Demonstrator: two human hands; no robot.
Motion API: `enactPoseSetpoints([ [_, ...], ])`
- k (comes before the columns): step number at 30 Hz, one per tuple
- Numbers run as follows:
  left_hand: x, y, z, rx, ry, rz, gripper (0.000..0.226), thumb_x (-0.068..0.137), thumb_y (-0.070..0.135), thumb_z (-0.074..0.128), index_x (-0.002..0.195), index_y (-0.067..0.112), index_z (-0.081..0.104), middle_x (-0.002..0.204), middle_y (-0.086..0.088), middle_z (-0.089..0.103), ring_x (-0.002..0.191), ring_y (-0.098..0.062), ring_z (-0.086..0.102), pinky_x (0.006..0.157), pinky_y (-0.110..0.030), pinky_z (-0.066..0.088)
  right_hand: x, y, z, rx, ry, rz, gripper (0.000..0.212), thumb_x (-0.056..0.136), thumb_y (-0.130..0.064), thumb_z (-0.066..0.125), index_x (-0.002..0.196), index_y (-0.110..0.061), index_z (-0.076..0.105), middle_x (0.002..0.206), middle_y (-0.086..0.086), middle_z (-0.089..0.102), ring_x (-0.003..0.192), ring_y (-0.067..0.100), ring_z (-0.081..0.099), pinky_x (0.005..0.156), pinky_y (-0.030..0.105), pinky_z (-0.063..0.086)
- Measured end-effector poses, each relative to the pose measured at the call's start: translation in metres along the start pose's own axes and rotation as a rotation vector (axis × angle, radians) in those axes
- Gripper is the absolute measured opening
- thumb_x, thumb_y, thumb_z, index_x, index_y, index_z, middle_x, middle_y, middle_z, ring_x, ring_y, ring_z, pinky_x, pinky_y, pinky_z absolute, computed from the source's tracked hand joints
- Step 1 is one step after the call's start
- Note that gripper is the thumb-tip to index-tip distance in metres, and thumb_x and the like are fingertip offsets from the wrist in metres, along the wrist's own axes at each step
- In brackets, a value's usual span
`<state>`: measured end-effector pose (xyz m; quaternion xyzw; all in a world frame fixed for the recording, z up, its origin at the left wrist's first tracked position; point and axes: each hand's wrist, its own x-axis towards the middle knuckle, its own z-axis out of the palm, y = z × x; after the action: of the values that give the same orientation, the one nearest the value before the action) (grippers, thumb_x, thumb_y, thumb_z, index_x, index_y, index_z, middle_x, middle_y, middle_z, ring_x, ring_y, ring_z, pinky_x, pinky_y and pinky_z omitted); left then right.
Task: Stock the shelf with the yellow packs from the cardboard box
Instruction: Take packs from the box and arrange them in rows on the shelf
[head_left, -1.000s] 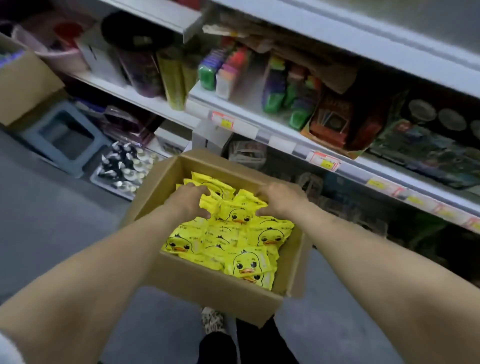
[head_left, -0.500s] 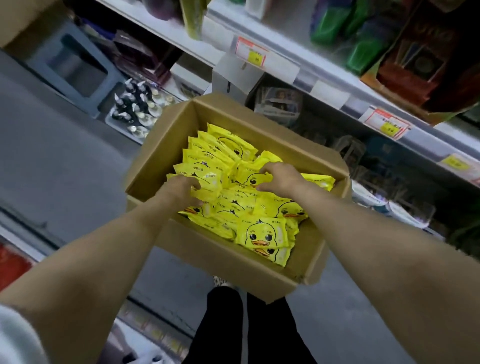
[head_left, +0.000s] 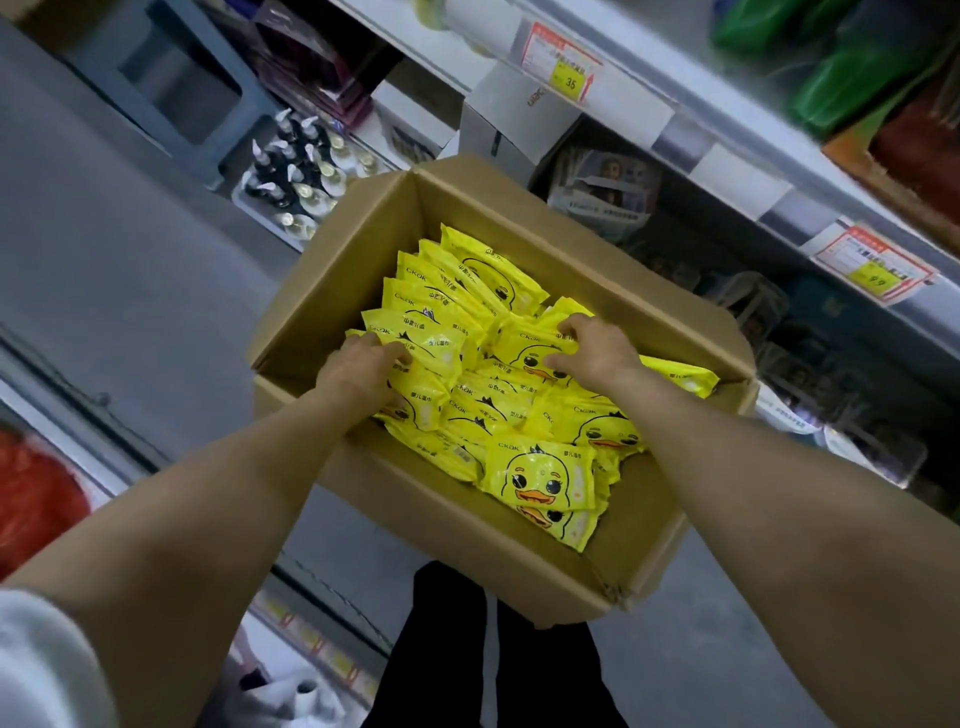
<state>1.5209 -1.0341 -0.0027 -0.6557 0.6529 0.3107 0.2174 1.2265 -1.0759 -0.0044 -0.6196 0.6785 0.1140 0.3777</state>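
Reaching down into the box, both hands are among the packs. The box is open-topped cardboard and sits mid-view above the person's dark trousers, its far corner towards 12 o'clock and close to the shelf. All the packs are still inside it. They are yellow with a cartoon duck face. Those towards 11 o'clock stand on edge in an overlapping row, and those towards 5 o'clock lie flat, faces up.

The left hand is at the 9 o'clock side of the pile. Its fingers are curled down between the packs and its thumb lies on top of one, so it grips a pack there. The right hand is at about 2 o'clock of the pile. Its fingers are hooked over the far edge of a flat pack and its thumb is on the duck face. It appears to pinch that pack, though the fingertips are hidden. The two hands are well apart, with several packs between them.

The shelf edge runs from 12 o'clock down to 3 o'clock and carries a price tag. A tray of pump bottles stands on the floor at 11 o'clock of the box, with a grey stool beyond it.
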Motion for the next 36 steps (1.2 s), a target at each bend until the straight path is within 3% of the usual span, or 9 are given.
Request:
enactPoseSetpoints([
  [7,0.010,0.001,0.007,0.174,0.044,0.027,0.065,0.075,0.039,0.079,0.130,0.038,0.044,0.130,-0.002,0.049,0.125,-0.026,0.041,0.099,-0.040,0.037,0.014,-0.001,0.015,-0.097,0.064,0.023,0.044,0.087,-0.039,0.072,0.126,-0.022,0.062,0.133,0.012,0.049,0.128,0.030,0.043,0.101,0.039,0.042],
  [13,0.013,0.009,0.007,0.304,0.040,0.078,0.041,0.081,0.037,0.074,0.118,0.034,0.060,0.128,-0.001,0.048,0.127,-0.026,0.038,0.107,-0.041,0.031,0.009,-0.004,0.029,0.011,0.052,-0.002,0.019,0.089,-0.034,0.069,0.102,-0.022,0.063,0.115,0.006,0.061,0.113,0.028,0.054,0.084,0.035,0.042],
  [16,0.008,0.006,0.001,0.143,0.014,0.109,0.029,0.077,0.038,0.078,0.099,0.029,0.061,0.114,0.001,0.055,0.110,-0.023,0.049,0.093,-0.037,0.041,-0.001,-0.007,0.023,0.166,0.028,-0.067,0.016,0.094,-0.034,0.063,0.098,-0.022,0.053,0.097,0.003,0.060,0.094,0.029,0.057,0.070,0.034,0.040],
  [19,-0.005,0.008,-0.012,-0.136,-0.069,0.168,0.030,0.081,0.027,0.077,0.087,0.016,0.050,0.087,-0.003,0.057,0.080,-0.022,0.052,0.065,-0.031,0.042,-0.015,-0.014,0.008,0.211,0.047,-0.119,0.020,0.097,-0.035,0.058,0.110,-0.020,0.052,0.103,0.008,0.061,0.091,0.031,0.055,0.077,0.039,0.047],
  [21,-0.016,0.012,-0.024,-0.201,-0.086,0.230,0.030,0.085,0.028,0.074,0.091,0.012,0.049,0.083,-0.005,0.056,0.081,-0.025,0.053,0.066,-0.033,0.041,-0.025,-0.021,-0.005,0.212,0.070,-0.128,0.025,0.099,-0.036,0.055,0.119,-0.021,0.051,0.105,0.011,0.061,0.092,0.032,0.055,0.074,0.036,0.044],
  [24,-0.030,0.021,-0.049,-0.373,-0.094,0.228,0.036,0.089,0.032,0.069,0.117,0.015,0.054,0.107,-0.011,0.062,0.092,-0.024,0.057,0.080,-0.037,0.049,-0.043,-0.030,-0.025,0.211,0.127,-0.148,0.031,0.100,-0.035,0.054,0.127,-0.023,0.050,0.114,0.013,0.063,0.105,0.034,0.056,0.079,0.034,0.040],
  [28,-0.053,0.042,-0.085,-0.440,-0.056,0.230,0.053,0.097,0.038,0.055,0.146,0.025,0.039,0.151,-0.005,0.040,0.135,-0.024,0.041,0.110,-0.035,0.034,-0.078,-0.034,-0.055,0.231,0.226,-0.225,0.043,0.100,-0.028,0.054,0.140,-0.040,0.045,0.144,-0.001,0.053,0.124,0.029,0.054,0.102,0.035,0.042],
  [33,-0.087,0.062,-0.122,-0.457,-0.013,0.247,0.046,0.095,0.056,0.048,0.126,0.024,0.054,0.142,-0.004,0.049,0.126,-0.023,0.047,0.103,-0.035,0.038,-0.120,-0.029,-0.093,0.321,0.275,-0.147,0.024,0.097,-0.033,0.059,0.118,-0.034,0.071,0.130,-0.008,0.065,0.120,0.018,0.058,0.097,0.024,0.040],
  [36,-0.110,0.077,-0.147,-0.643,-0.103,0.231,0.077,0.078,0.075,0.056,0.134,0.022,0.051,0.148,-0.001,0.042,0.134,-0.024,0.041,0.109,-0.042,0.032,-0.149,-0.026,-0.116,0.467,0.300,-0.094,0.034,0.080,-0.055,0.074,0.108,-0.036,0.073,0.122,-0.010,0.067,0.117,0.011,0.058,0.103,0.031,0.043],
])
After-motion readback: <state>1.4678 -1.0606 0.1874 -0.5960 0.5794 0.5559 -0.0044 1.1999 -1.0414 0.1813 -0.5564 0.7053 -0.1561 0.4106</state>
